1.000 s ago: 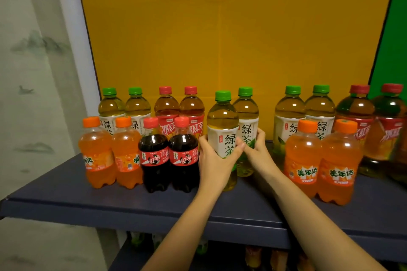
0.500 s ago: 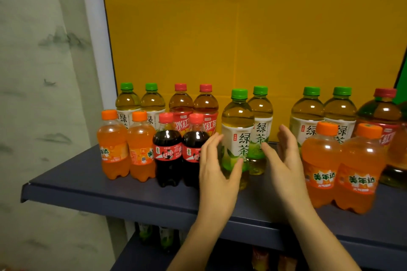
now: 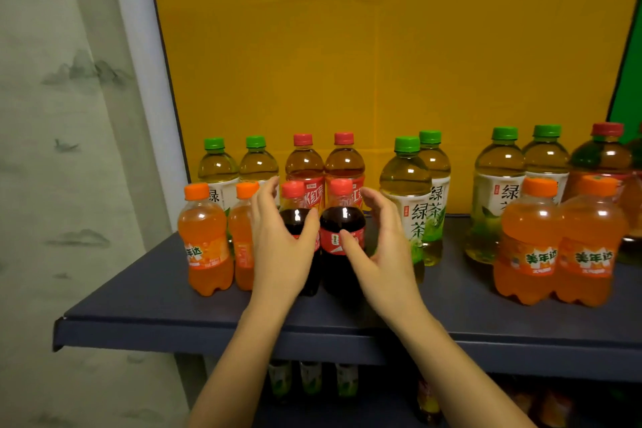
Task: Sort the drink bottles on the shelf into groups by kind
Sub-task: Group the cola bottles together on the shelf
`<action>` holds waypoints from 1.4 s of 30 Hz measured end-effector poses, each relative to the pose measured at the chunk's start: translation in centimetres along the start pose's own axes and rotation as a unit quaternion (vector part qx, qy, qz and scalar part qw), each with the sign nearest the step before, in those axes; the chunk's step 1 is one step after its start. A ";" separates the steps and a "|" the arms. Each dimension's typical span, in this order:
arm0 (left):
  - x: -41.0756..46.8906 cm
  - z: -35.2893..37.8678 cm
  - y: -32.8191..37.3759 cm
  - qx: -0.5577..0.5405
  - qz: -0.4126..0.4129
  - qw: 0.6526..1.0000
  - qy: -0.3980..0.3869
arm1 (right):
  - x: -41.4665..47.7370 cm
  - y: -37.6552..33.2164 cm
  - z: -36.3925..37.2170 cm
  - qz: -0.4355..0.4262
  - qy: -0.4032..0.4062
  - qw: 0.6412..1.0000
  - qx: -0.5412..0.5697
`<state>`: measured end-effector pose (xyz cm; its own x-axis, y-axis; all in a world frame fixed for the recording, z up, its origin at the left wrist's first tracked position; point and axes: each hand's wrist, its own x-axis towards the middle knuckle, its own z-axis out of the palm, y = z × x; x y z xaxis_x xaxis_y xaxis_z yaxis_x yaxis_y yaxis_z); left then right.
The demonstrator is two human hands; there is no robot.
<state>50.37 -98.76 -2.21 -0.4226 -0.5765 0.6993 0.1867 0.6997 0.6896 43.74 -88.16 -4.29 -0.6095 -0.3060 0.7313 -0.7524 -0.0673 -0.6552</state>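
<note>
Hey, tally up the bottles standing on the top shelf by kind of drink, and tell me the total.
Green tea: 6
Red tea: 3
Cola: 2
Orange soda: 4
Total: 15 in view; the right edge of the picture may cut off more.

Just left of the left hand [image 3: 278, 247] 2 orange bottles [image 3: 205, 243] stand close, leaving little room. Between both hands 2 cola bottles [image 3: 342, 254] fill the gap. Just right of the right hand [image 3: 378, 254] a green tea bottle [image 3: 406, 198] blocks the way. Beyond both hands stand 2 red tea bottles [image 3: 304, 163]. Toward the wrists the shelf [image 3: 156, 306] front is free.
</note>
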 end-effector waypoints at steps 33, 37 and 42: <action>-0.7 1.7 -2.4 -0.160 0.080 0.983 0.039 | -5.5 -1.1 -3.3 0.113 0.106 0.981 0.118; -1.7 3.0 0.1 -0.236 0.054 0.970 0.020 | -6.6 -1.5 -8.2 0.094 0.147 0.980 0.094; -4.1 6.6 6.5 -0.333 0.025 0.940 -0.076 | -8.3 -1.5 -15.5 0.093 0.215 0.971 0.051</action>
<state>47.47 -89.05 -1.89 -0.5108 -0.4486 0.7333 0.7012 0.2761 0.6574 46.08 -70.82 -6.39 -0.7966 0.1004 0.5961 -0.6044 -0.1495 -0.7825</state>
